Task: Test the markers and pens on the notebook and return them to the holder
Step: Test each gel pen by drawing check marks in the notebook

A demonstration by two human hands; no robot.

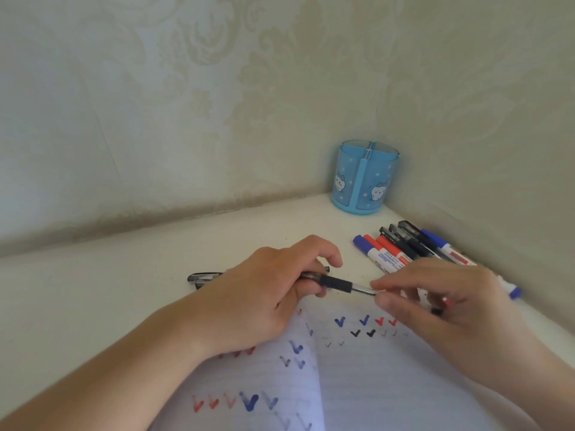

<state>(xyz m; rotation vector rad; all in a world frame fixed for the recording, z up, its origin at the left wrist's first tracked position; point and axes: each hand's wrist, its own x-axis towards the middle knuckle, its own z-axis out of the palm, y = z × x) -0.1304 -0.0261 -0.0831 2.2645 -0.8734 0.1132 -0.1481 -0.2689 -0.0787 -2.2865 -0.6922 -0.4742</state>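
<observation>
My left hand grips one clear black-gripped pen, lying left-right, tip toward my right hand, which pinches it. One black cap lies beyond my left hand.

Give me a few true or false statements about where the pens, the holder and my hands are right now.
1. The left hand grips a black pen. True.
2. The blue holder is full of markers. False: no markers show in it; they lie in a group on the desk.
3. The notebook already bears check marks. True.
4. The right hand rests flat on the notebook. False: its fingertips are at the pen's tip.
5. The holder lies tipped over. False: it stands upright in the corner.
</observation>
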